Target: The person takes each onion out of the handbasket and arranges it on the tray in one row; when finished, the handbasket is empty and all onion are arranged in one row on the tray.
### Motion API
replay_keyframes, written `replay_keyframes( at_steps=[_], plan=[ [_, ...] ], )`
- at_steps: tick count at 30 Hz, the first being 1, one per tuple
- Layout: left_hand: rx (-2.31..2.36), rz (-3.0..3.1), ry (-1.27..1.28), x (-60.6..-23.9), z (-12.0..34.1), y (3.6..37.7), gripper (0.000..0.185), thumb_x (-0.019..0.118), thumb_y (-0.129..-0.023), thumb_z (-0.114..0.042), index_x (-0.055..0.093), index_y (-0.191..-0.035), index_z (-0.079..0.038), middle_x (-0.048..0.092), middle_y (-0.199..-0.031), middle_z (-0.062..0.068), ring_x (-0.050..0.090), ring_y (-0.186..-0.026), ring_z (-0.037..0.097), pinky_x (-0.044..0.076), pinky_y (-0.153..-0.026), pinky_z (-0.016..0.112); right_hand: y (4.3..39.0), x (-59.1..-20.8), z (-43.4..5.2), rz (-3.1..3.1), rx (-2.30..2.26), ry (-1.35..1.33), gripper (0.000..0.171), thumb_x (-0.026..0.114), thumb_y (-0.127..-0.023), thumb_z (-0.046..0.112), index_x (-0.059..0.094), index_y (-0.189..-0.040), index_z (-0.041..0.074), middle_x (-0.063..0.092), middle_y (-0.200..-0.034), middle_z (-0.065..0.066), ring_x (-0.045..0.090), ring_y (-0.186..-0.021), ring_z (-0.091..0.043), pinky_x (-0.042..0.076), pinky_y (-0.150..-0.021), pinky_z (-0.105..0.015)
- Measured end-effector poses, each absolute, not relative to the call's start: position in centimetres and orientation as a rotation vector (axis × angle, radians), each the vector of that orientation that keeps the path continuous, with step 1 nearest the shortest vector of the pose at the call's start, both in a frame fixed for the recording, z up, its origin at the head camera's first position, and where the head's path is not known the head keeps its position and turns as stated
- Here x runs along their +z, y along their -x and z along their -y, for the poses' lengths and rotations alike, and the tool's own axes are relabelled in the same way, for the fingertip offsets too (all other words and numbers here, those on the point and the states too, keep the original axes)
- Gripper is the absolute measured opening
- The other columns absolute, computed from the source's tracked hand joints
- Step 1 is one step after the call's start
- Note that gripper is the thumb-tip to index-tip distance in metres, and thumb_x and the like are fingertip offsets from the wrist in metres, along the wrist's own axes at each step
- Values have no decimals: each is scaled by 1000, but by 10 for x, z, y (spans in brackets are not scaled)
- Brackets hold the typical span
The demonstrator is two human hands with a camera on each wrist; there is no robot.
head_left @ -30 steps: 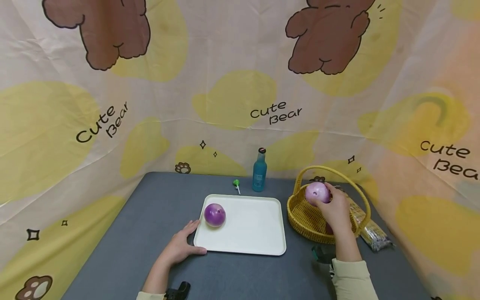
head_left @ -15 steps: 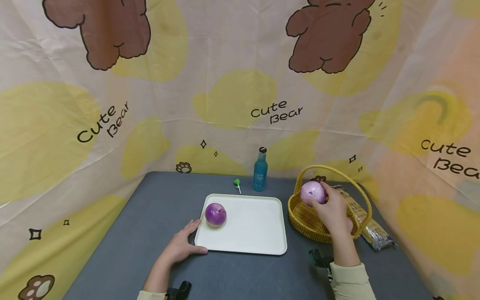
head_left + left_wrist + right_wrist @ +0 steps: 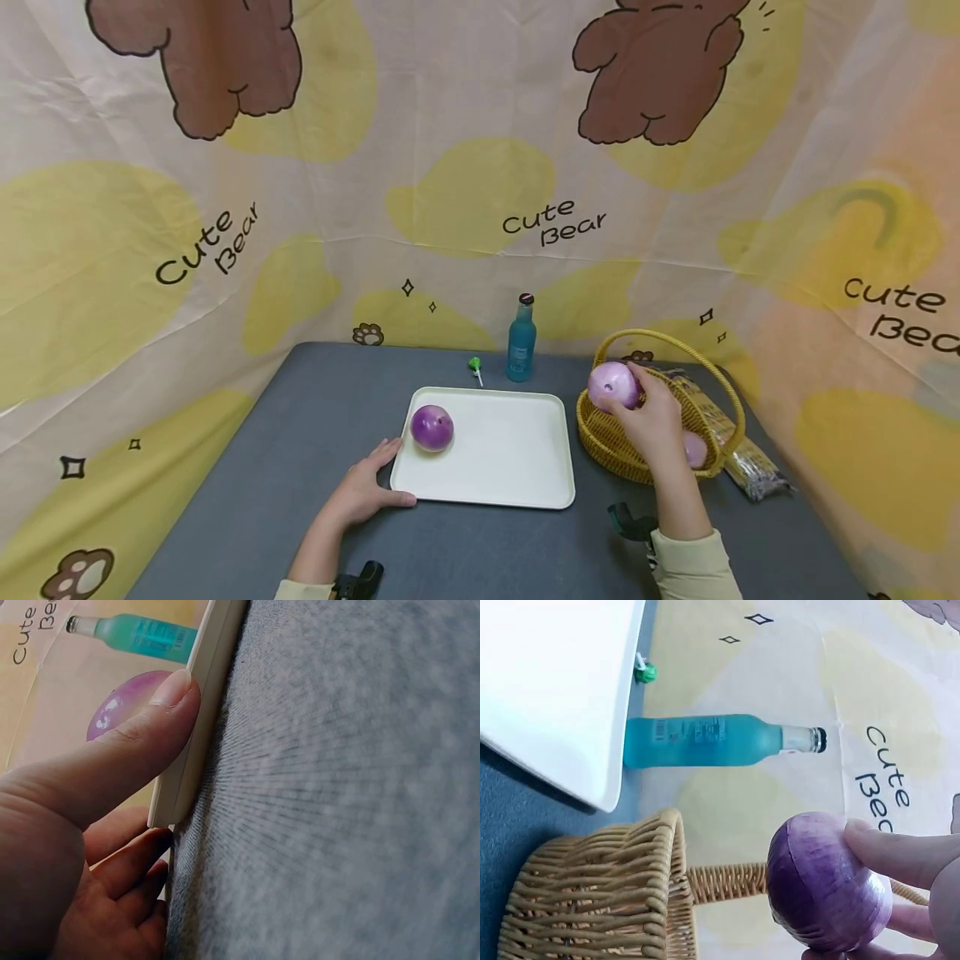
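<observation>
1. We see our right hand (image 3: pixel 651 421) holding a purple onion (image 3: pixel 613 385) above the left rim of the yellow wicker basket (image 3: pixel 600 429); the grip is curled round it, with fingers on its right side and the thumb under it
2. In the right wrist view the same onion (image 3: pixel 826 883) sits in the fingertips (image 3: pixel 900 851), clear of the basket rim (image 3: pixel 600 900) below it
3. 1 more purple onion (image 3: pixel 694 449) lies inside the basket, partly hidden behind our right hand
4. Our left hand (image 3: pixel 360 492) lies on the grey bench (image 3: pixel 285 467) at the near left corner of the white tray (image 3: pixel 495 467); its grip is spread flat, holding nothing
5. From the left wrist view the thumb (image 3: pixel 127 757) presses against the tray's edge (image 3: pixel 196 712), with the other fingers (image 3: pixel 124 862) along the side by the corner
6. A 2nd purple onion (image 3: pixel 432 428) rests on the tray near its left edge, just beyond our left hand
7. A blue bottle (image 3: pixel 521 342) stands upright behind the tray, and a small green-topped pin (image 3: pixel 474 367) lies just left of it
8. A clear packet (image 3: pixel 738 454) lies on the bench to the right of the basket, touching it
</observation>
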State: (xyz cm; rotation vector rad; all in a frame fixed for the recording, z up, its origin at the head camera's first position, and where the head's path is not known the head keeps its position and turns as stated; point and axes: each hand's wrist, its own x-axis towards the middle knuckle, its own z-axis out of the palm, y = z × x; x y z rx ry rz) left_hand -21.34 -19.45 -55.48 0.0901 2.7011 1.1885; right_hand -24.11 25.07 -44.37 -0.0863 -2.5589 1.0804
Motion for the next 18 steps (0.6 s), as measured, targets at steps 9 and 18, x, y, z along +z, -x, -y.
replay_keyframes(
  at_steps=[9, 18],
  plan=[
    [1184, -2706, -81, -555, 194, 213, 113, 94, -64, -42, 38, -157, -12, 31, -163, 20, 24, -151, 44, 24, -114, 70, 237, -441, -238, 2555, 1103, 41, 74, 85, -82, 25, 53, -145, 5, 56, -139, -26, 55, -124, -44, 46, -102, -60],
    [1177, -2709, -84, -557, 194, 214, 112, 94, -65, -43, 38, -157, -12, 31, -163, 20, 24, -151, 45, 24, -114, 71, 238, -440, -225, 2543, 1098, -8, 74, 87, -80, 24, 54, -143, 4, 60, -133, -24, 60, -113, -39, 53, -96, -54]
  ],
)
